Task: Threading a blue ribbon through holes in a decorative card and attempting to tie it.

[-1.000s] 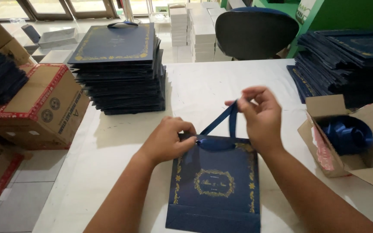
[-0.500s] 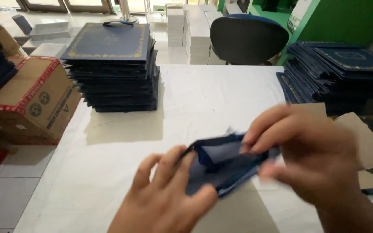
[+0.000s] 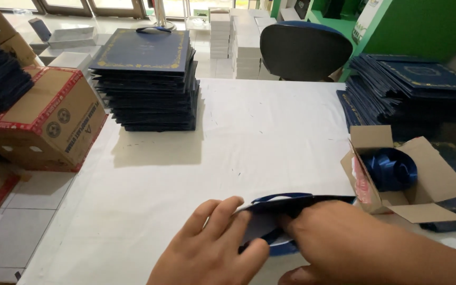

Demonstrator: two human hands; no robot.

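On the white table (image 3: pixel 249 137), a tall stack of navy folders (image 3: pixel 146 79) sits at the far left corner. Left of the table, a red-edged cardboard box (image 3: pixel 43 119). At its right edge, an open carton of blue ribbon (image 3: pixel 397 171); behind the table, a dark chair (image 3: pixel 304 50).

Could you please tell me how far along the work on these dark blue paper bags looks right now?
Done, it seems: a tall stack of flat bags at the table's far left, the top one with a handle. In hand: the left hand and right hand hold one bag with a blue ribbon loop at its mouth. Left, probably: the fanned pile of bags at right, beside the open box of ribbon.
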